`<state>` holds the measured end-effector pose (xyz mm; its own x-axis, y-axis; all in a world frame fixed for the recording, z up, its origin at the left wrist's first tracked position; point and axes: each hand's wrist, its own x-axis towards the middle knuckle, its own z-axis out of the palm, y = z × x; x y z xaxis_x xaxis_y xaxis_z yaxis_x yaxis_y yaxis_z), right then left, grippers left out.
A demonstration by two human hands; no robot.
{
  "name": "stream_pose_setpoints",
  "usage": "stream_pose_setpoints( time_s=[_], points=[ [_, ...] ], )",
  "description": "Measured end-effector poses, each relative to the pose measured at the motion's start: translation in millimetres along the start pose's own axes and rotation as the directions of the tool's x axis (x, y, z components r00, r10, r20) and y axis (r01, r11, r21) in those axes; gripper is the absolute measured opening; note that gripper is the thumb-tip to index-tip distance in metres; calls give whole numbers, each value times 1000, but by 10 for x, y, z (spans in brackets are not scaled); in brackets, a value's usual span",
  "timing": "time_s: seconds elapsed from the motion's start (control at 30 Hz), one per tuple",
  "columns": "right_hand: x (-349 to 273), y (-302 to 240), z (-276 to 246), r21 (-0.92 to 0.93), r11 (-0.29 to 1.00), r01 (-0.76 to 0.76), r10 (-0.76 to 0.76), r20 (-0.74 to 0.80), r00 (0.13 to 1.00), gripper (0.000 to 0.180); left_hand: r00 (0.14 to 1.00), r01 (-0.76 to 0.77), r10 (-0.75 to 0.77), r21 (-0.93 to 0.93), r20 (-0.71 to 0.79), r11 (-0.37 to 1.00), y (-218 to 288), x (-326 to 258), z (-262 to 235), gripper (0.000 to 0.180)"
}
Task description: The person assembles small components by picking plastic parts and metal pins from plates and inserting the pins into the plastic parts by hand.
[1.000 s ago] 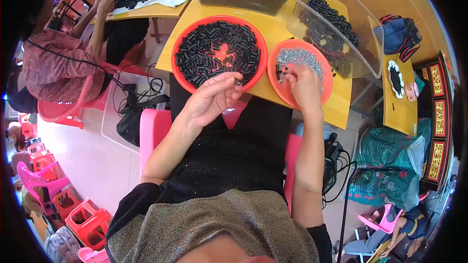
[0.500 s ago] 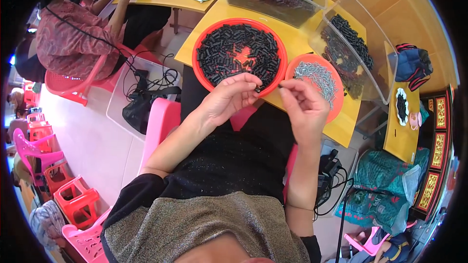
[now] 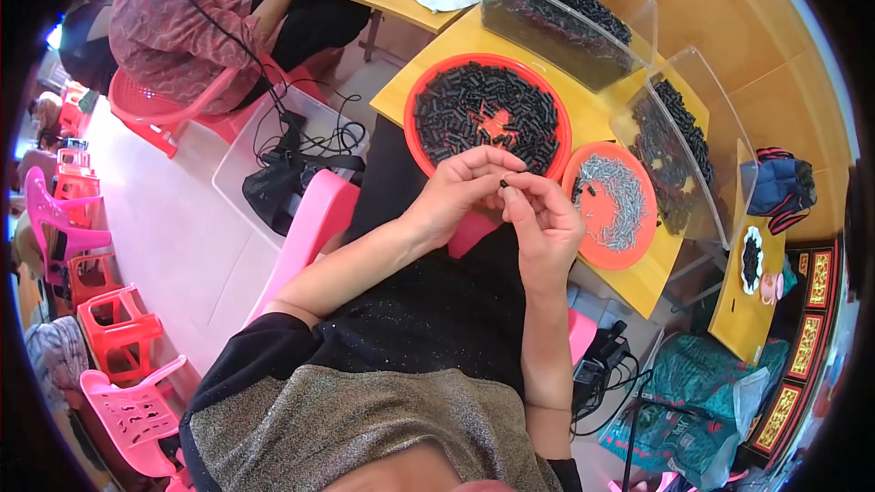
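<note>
Both hands meet in front of a red basin [image 3: 567, 118] filled with small black tube-shaped pieces [image 3: 451, 96]. A tiny dark piece [image 3: 503, 183] shows between the fingertips. My left hand [image 3: 460, 193] is closed, its thumb and forefinger pinched by this piece. My right hand [image 3: 550, 228], closed as well, brings its thumb and forefinger against it from the other side. What else the fingers may hold is hidden. Close to the right hand lies an orange plate [image 3: 597, 219] with many small silver screw-like parts [image 3: 629, 205] and a black piece or two.
Two clear plastic bins [image 3: 547, 36] of black pieces stand on the yellow table [image 3: 428, 46]. On the left, a co-worker in a patterned red top [image 3: 182, 27] sits at another table. A bin with black cables [image 3: 301, 164] and a pink chair arm [image 3: 319, 219] are beside me.
My hands have come together, the right one moving left to meet the left one. The whole view has shifted, so the basin and plate appear farther right and lower.
</note>
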<state>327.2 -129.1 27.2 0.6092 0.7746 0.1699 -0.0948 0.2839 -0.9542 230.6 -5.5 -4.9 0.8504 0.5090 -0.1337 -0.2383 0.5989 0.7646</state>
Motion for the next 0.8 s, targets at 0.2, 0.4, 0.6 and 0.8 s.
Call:
stream_pose_setpoints(
  time_s=[0.2,0.4,0.6,0.8],
  points=[
    [-10,-5,-59,-50,999,-14,11,-70,997,19,994,99,-91,-169,55,981,10,3,-48,27],
    [-58,-78,-43,-302,952,47,-97,-153,983,39,994,109,-104,-220,31,970,107,51,-125,31],
    [-69,-80,21,-547,820,170,-248,-70,966,37,989,151,-143,-258,48,954,89,24,-102,30],
    [-52,-78,15,-659,703,268,-375,-24,927,40,990,136,-122,-217,73,967,94,7,-69,29]
  ],
)
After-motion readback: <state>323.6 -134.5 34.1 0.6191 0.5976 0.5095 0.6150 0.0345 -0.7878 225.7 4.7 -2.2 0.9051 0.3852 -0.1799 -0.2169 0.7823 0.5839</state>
